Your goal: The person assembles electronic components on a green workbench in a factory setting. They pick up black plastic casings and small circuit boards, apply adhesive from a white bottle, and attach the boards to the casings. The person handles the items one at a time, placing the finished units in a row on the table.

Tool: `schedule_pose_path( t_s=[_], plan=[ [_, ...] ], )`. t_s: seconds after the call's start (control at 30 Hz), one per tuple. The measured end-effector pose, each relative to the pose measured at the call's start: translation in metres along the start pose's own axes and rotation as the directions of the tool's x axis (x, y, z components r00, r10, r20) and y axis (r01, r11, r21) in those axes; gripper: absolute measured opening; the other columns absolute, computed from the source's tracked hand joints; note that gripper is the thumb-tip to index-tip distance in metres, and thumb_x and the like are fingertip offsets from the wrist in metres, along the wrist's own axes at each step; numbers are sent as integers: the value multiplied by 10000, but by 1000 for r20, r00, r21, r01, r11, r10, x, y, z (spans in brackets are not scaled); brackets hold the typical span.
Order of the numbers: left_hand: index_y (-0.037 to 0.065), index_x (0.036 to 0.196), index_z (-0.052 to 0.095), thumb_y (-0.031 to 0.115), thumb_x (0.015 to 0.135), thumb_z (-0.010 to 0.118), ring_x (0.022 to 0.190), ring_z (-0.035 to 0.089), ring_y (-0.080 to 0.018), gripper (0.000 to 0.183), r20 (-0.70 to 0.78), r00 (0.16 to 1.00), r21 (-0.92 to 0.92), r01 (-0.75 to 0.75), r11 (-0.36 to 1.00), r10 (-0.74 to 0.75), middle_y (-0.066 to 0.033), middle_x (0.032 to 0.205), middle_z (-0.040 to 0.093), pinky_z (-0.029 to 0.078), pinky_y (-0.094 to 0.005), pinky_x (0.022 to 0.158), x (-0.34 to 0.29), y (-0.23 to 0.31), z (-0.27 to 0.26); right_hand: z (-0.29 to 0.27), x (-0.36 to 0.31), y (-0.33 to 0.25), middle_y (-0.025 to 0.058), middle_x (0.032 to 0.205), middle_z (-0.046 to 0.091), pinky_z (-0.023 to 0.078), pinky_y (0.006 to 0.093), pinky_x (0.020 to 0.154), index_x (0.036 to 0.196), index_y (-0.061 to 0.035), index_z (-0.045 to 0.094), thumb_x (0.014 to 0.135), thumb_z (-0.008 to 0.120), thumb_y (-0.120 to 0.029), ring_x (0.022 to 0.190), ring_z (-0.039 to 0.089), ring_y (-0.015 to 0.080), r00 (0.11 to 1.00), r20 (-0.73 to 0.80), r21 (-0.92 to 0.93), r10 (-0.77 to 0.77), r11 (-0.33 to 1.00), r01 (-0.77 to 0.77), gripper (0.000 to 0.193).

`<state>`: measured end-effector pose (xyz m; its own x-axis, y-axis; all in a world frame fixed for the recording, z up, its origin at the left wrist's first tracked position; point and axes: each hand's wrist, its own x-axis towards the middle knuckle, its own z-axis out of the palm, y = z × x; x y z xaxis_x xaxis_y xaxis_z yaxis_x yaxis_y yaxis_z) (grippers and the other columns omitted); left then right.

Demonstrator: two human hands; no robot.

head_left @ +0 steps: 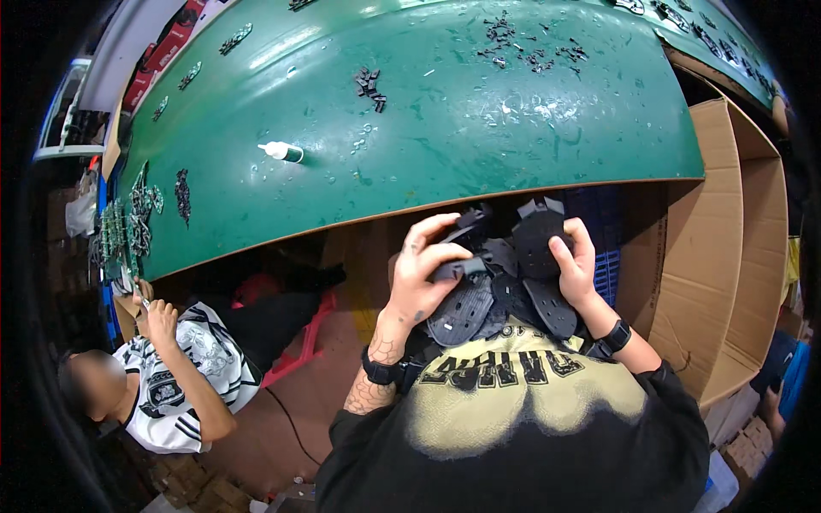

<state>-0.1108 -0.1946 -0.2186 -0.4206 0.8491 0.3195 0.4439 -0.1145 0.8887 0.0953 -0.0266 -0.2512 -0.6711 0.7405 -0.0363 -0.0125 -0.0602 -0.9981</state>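
My left hand (429, 267) is closed on a black plastic piece (462, 270), with thumb and fingers curled round its edge. Another dark part (473, 219) sits by its fingertips; where one ends and the other begins is hard to make out. My right hand (578, 258) grips an upright black sole-shaped plate (539, 244), with raised tabs at its top and small holes in its face. Against my lap, below both hands, lie several more black sole-shaped pieces, among them a ribbed one (462, 312) on the left and a smooth one (552, 309) on the right.
The green table (410, 162) curves in front of me. On it are a white bottle (283, 152), small black parts (369, 89) and scattered black bits (499, 32). A tall cardboard box (697, 231) stands right, beside a blue crate (605, 248). Another person (184, 376) works at left.
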Motion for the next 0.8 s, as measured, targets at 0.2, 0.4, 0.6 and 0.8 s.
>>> schedule_pose_path(
  t_s=[0.2, 0.4, 0.6, 0.8],
  plan=[
    [134, 968, 726, 58, 610, 794, 1193, 566, -306, 373, 46, 994, 245, -111, 963, 102, -125, 1276, 600, 485, -416, 978, -2, -4, -6, -1, 0, 2, 3, 897, 519, 412, 242, 748, 992, -28, 546, 910, 636, -97, 802, 479, 83, 999, 43, -123, -12, 992, 18, 140],
    [80, 1056, 717, -77, 693, 666, 1111, 598, -210, 399, 26, 928, 102, 367, 925, -371, -44, 1053, 712, 425, -316, 987, 5, -16, -1, -4, 18, 18, 6, 913, 559, 420, 248, 810, 1014, -13, 561, 920, 642, -111, 862, 508, 93, 998, -45, -203, -39, 979, 29, 158],
    [9, 1157, 654, 134, 890, 710, 1028, 637, -212, 300, -250, 738, -321, 547, 773, -627, -102, 1135, 691, 475, -333, 916, 23, -61, 22, -3, 18, 18, 2, 924, 573, 419, 241, 822, 1049, -22, 563, 930, 633, -107, 881, 511, 83, 998, -57, -132, -18, 991, 10, 162],
    [39, 1231, 624, 282, 891, 715, 1146, 595, -291, 427, -120, 853, 78, 518, 852, -507, -157, 1248, 640, 438, -368, 991, 33, -59, 24, -3, 18, 26, -13, 915, 571, 417, 238, 793, 1059, -30, 571, 934, 634, -113, 862, 498, 66, 993, -110, -103, -37, 994, 25, 162]
  ],
)
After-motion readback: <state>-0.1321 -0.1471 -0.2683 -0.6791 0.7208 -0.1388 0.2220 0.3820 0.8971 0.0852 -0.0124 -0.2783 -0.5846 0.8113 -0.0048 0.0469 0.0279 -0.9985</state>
